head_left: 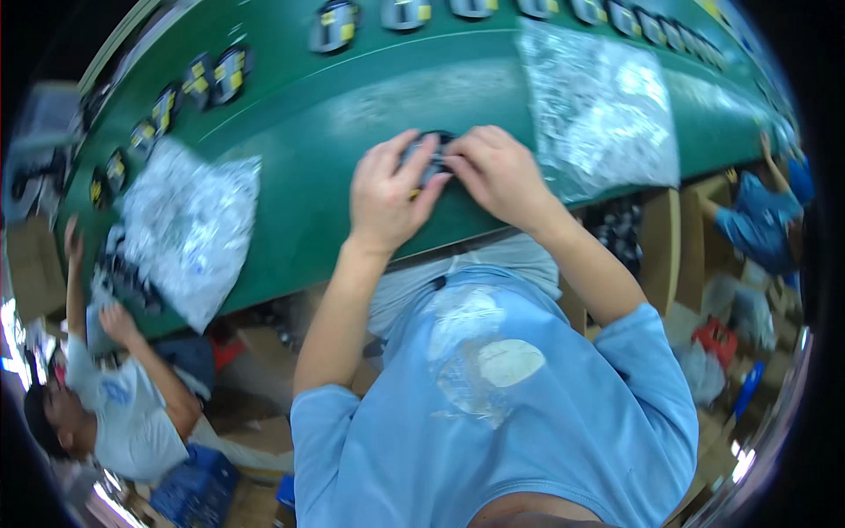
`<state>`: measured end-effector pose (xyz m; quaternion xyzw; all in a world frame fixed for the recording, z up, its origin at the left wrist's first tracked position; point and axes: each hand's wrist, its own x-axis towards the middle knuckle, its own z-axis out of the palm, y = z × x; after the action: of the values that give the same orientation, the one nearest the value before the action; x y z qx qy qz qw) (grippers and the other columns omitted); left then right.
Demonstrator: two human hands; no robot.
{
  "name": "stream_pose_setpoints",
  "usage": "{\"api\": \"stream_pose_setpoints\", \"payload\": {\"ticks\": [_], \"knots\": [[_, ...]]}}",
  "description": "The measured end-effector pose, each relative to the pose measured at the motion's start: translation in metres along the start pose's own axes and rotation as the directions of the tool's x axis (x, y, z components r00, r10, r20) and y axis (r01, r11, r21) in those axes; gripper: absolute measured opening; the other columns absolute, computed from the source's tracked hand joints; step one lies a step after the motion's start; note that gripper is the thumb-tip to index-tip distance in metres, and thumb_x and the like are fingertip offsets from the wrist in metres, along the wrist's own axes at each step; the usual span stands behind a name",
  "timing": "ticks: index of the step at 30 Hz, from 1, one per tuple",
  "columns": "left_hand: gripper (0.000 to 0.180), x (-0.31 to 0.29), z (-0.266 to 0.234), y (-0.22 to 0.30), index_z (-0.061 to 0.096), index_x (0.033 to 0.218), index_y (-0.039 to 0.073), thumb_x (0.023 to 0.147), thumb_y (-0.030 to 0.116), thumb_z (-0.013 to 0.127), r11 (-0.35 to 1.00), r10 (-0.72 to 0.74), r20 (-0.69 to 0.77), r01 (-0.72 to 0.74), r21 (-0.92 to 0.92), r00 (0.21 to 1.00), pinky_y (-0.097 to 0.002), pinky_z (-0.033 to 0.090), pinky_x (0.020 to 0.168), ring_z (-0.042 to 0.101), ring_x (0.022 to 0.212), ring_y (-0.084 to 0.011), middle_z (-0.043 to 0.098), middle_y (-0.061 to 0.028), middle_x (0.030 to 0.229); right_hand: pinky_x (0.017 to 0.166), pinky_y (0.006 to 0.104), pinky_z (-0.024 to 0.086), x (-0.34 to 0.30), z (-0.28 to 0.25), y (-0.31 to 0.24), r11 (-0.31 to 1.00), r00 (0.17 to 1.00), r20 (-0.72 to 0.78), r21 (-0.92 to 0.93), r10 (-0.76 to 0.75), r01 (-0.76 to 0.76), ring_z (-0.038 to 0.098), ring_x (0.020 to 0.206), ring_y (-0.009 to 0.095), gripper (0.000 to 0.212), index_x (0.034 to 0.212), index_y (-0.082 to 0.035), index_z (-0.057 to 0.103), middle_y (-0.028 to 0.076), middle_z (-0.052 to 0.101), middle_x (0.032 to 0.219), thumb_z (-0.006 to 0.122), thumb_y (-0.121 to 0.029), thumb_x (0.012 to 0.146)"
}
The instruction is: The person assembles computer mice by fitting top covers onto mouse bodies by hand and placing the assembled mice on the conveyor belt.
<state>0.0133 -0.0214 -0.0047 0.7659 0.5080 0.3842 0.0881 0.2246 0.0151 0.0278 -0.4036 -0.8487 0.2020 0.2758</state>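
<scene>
At the near edge of the green workbench (pixel 352 211), both hands are on a small dark oval part (pixel 445 137) with a grey middle and a bit of yellow. My left hand (pixel 384 198) holds its left side, thumb below and fingers over the top. At its right side my right hand (pixel 506 176) has thumb and forefinger pinched together. What that pinch holds, if anything, is too small and blurred to tell. Fingers cover most of the part.
Similar dark parts with yellow stickers (pixel 334 26) line the bench's far side. Clear plastic bags (pixel 598 106) lie to the right, another plastic bag (pixel 189 220) to the left. Co-workers stand at the left (pixel 132 414) and far right (pixel 761 220). Cardboard boxes (pixel 660 246) stand below the bench.
</scene>
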Motion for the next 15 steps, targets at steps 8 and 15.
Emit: {"api": "stream_pose_setpoints", "payload": {"ticks": [8, 15], "knots": [[0.067, -0.004, 0.008, -0.008, 0.07, 0.135, 0.01, 0.078, 0.038, 0.088, 0.998, 0.067, -0.077, -0.067, 0.006, 0.995, -0.0477, 0.056, 0.097, 0.069, 0.111, -0.0376, 0.068, -0.018, 0.13, 0.085, 0.0462, 0.057, -0.018, -0.005, -0.003, 0.977, 0.984, 0.155, -0.183, -0.082, 0.111, 0.068, 0.097, 0.036, 0.058, 0.147, -0.008, 0.067, 0.013, 0.07, 0.105, 0.072, -0.002, 0.089], [0.05, 0.002, -0.012, -0.01, 0.078, 0.122, 0.012, 0.075, 0.026, 0.09, 0.991, 0.125, 0.032, -0.126, 0.054, 0.992, -0.0488, 0.057, 0.096, 0.071, 0.118, -0.0322, 0.076, -0.0113, 0.127, 0.083, 0.0478, 0.062, -0.011, 0.013, 0.001, 0.991, 0.982, 0.136, -0.003, -0.134, 0.136, 0.075, 0.097, 0.035, 0.043, 0.126, -0.01, 0.074, 0.015, 0.077, 0.106, 0.08, -0.016, 0.084]]}}
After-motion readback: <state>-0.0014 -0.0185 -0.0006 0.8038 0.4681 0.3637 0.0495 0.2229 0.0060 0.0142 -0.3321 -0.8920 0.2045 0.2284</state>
